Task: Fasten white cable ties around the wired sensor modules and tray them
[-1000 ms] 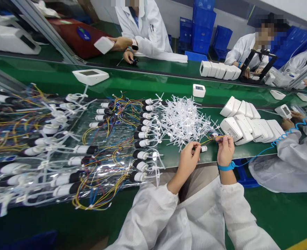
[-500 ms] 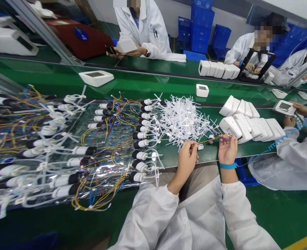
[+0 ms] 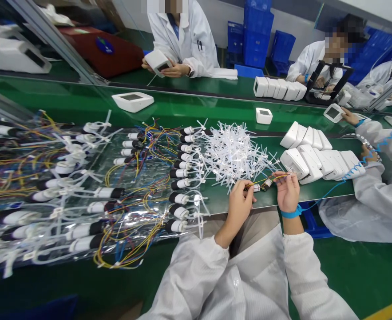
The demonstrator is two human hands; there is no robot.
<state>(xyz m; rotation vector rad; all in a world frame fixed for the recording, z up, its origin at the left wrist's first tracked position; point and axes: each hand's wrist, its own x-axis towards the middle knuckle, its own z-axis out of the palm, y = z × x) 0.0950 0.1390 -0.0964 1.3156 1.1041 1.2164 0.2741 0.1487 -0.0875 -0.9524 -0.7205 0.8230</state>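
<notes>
Head camera view shows both hands of the person working above the near edge of the green table (image 3: 217,199), to the right of its middle. The left hand (image 3: 240,198) makes a narrow pinch, thumb against fingers, on one end of some thin wires (image 3: 261,180). The right hand (image 3: 287,194) has its fingertips closed on the other end, so the wires stretch between the two hands. A small white cylinder (image 3: 256,188) sits at the left fingertips; whether it also is gripped, one cannot tell. Just beside it, under the wires, is a small dark and pale piece (image 3: 266,185). On the right wrist is a blue strap (image 3: 291,212).

Beyond the hands lies a pile of white strips (image 3: 231,153), reaching toward the far edge of the table. White housings (image 3: 325,164) lean in rows to the right of it. Toward the left end, clear plastic (image 3: 156,189) carries many black-and-white cylinders (image 3: 179,211) with coloured wires. Past the far edge runs a green belt (image 3: 196,104) with white devices (image 3: 264,116) on it. Across the belt, a person in a white coat (image 3: 199,44) holds another white device (image 3: 156,61).
</notes>
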